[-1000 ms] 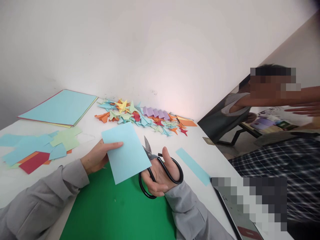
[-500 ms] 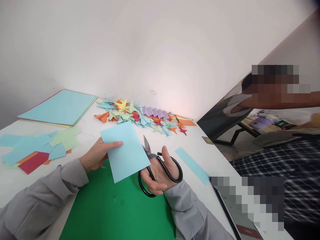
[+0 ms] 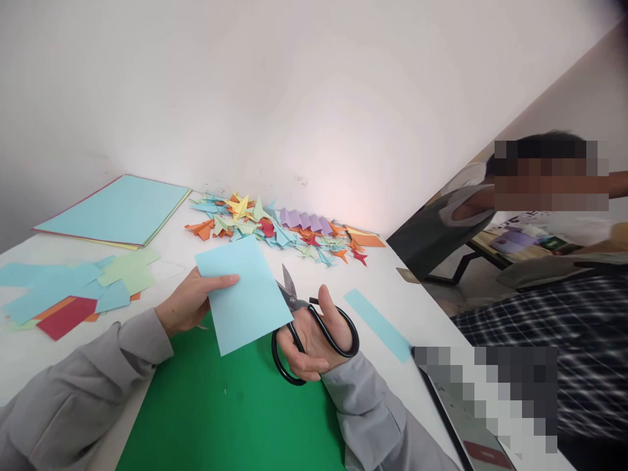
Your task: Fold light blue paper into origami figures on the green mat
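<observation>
My left hand (image 3: pixel 193 297) pinches a light blue sheet of paper (image 3: pixel 250 304) by its left edge, thumb on top. The sheet is held above a green mat (image 3: pixel 230 412). In my right hand (image 3: pixel 314 343) are black-handled scissors (image 3: pixel 293 301), with fingers and thumb through the loops and the blades spread apart. The lower blade is partly hidden behind the sheet's right edge. To the right of the scissors, a narrow light blue paper strip (image 3: pixel 377 324) lies on the white table.
Several folded paper shapes (image 3: pixel 265 226) line the wall. A stack of coloured sheets (image 3: pixel 115 209) lies back left, with cut paper pieces (image 3: pixel 73 288) in front. A tablet-like device (image 3: pixel 456 405) rests at the right edge. Beyond it is another person (image 3: pixel 530 314).
My left hand and the blue sheet have shifted slightly left and up. The scissors stay nearly where they were. The other person's head and arm have moved.
</observation>
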Demonstrator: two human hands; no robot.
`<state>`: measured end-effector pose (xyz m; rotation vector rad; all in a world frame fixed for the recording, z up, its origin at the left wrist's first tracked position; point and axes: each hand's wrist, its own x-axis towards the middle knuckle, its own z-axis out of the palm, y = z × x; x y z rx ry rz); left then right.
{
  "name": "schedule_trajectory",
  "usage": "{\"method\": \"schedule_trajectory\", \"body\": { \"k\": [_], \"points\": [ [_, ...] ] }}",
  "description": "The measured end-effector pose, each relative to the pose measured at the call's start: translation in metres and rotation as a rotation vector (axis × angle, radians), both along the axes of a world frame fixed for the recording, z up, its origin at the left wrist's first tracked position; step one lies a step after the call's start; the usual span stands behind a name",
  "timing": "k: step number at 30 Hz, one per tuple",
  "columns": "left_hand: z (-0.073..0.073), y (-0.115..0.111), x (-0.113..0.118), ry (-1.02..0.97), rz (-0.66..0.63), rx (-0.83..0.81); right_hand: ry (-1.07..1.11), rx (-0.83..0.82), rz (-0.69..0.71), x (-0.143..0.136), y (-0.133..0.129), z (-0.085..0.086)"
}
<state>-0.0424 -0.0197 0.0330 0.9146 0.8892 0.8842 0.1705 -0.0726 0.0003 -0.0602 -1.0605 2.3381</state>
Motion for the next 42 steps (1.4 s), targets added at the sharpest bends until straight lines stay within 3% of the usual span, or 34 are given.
{"method": "schedule_trajectory", "body": {
  "k": [10,15,18,25,32,42],
  "points": [
    [0.0012,-0.0031,-0.0003,0.033,-0.117,-0.060,-0.059,0.036,0.138,0.0009,0.0000,-0.0034],
    [0.0009,-0.0034,0.0011,0.030,-0.097,-0.037,-0.207,-0.081,-0.017,0.0015,-0.0036,-0.0005],
    [0.0008,-0.0025,0.0013,0.027,-0.073,-0.029,-0.128,-0.091,-0.075,0.0000,-0.0043,0.0033],
    [0.0008,-0.0036,0.0013,0.023,-0.078,-0.057,-0.095,-0.132,-0.087,-0.0024,-0.0036,0.0057],
    [-0.0001,-0.0045,0.0013,0.011,-0.174,-0.079,-0.142,-0.128,-0.001,0.0001,-0.0045,0.0011],
    [0.0002,-0.0046,0.0023,-0.004,-0.109,-0.093,-0.066,-0.096,-0.060,-0.0017,0.0000,0.0046]
  ]
}}
